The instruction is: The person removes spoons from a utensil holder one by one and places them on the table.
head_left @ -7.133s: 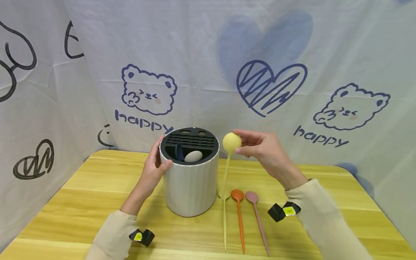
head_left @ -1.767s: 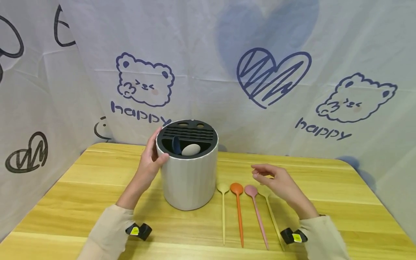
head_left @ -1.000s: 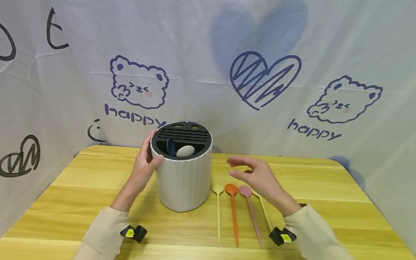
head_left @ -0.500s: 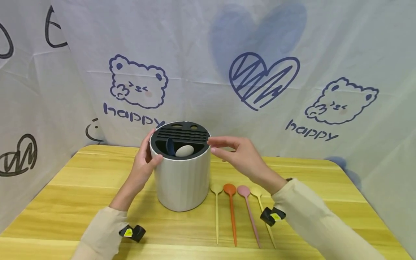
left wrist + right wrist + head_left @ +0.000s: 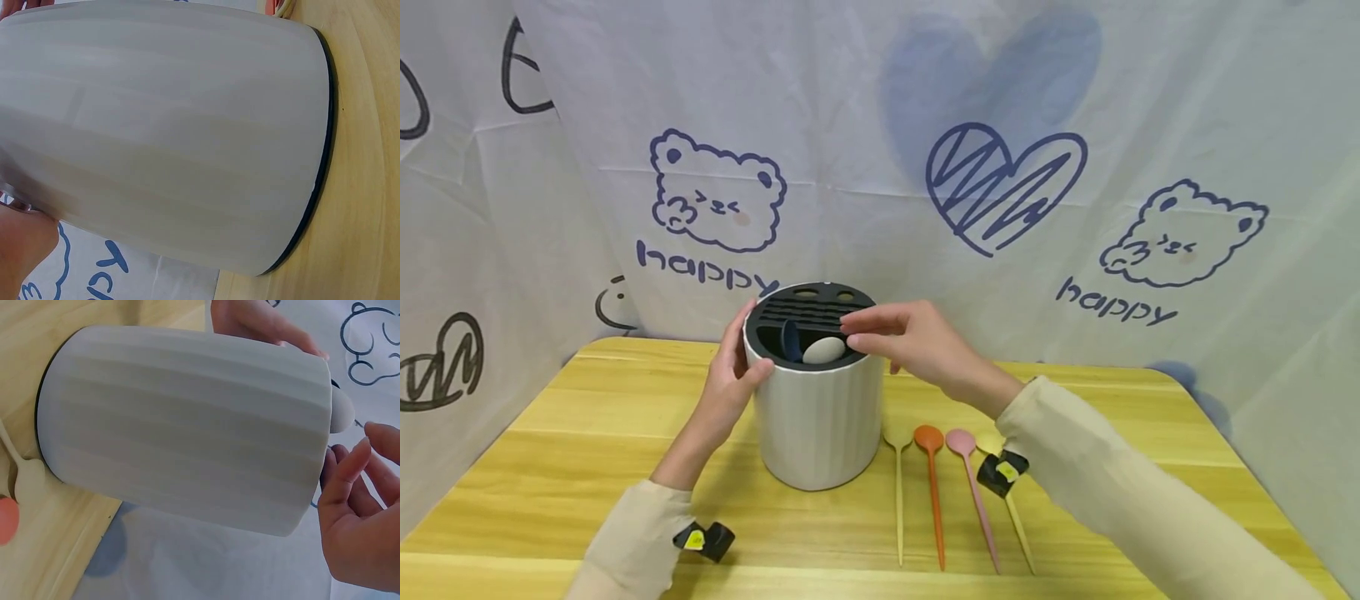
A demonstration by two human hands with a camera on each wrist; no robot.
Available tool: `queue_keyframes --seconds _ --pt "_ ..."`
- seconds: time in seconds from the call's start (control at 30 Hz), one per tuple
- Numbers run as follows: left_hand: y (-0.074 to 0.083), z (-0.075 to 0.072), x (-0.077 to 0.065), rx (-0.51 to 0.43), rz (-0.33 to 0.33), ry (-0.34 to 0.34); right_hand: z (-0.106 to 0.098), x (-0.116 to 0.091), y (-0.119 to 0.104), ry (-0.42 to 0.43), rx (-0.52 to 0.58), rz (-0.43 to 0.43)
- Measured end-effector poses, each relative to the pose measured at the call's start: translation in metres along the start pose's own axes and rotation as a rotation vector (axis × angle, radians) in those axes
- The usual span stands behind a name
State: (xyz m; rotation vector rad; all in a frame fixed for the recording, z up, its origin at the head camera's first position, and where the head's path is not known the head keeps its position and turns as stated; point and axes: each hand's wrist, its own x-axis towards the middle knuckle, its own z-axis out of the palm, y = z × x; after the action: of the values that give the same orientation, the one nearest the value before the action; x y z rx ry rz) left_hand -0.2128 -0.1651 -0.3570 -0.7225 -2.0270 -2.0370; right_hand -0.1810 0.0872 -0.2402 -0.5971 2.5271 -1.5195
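Note:
A white ribbed utensil holder (image 5: 816, 425) with a black slotted top stands on the table. My left hand (image 5: 733, 367) grips its left side, thumb at the rim. From its front compartment rise the heads of a dark blue spoon (image 5: 791, 340) and a whitish spoon (image 5: 823, 351); their handles are hidden inside. Over the right rim, my right hand (image 5: 917, 342) reaches towards the whitish spoon. In the right wrist view its thumb and fingers stand apart near that spoon head (image 5: 342, 409), holding nothing.
Right of the holder lie a pale yellow spoon (image 5: 898, 436), an orange spoon (image 5: 929, 437), a pink spoon (image 5: 960, 442) and another yellow spoon (image 5: 1015, 525), partly under the right wrist's camera. A printed white cloth (image 5: 850, 233) hangs behind the wooden table (image 5: 625, 417).
The yellow spoon once held by my right hand now lies right of the pink one. My right hand has since moved left and up to the holder's top. My left hand keeps its grip.

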Motion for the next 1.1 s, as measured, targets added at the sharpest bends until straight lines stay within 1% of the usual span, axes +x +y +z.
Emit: queue_keyframes --seconds 0.33,0.6,0.77,0.9,1.1 --pt "0.000 -0.001 0.001 0.009 -0.013 0.007 0.000 0.015 -0.008 -0.092 -0.048 0.073" --pt "0.001 -0.001 0.001 0.011 -0.022 0.003 0.001 0.024 -0.010 -0.147 -0.091 0.078" --pt "0.001 -0.001 0.001 0.007 -0.022 0.003 0.004 0.025 -0.014 -0.160 -0.108 0.063" --pt "0.001 -0.001 0.001 0.007 -0.025 0.003 0.008 0.028 -0.016 -0.151 -0.127 0.048" --pt "0.001 -0.001 0.001 0.001 -0.019 -0.001 0.012 0.029 -0.014 -0.137 -0.140 0.072"
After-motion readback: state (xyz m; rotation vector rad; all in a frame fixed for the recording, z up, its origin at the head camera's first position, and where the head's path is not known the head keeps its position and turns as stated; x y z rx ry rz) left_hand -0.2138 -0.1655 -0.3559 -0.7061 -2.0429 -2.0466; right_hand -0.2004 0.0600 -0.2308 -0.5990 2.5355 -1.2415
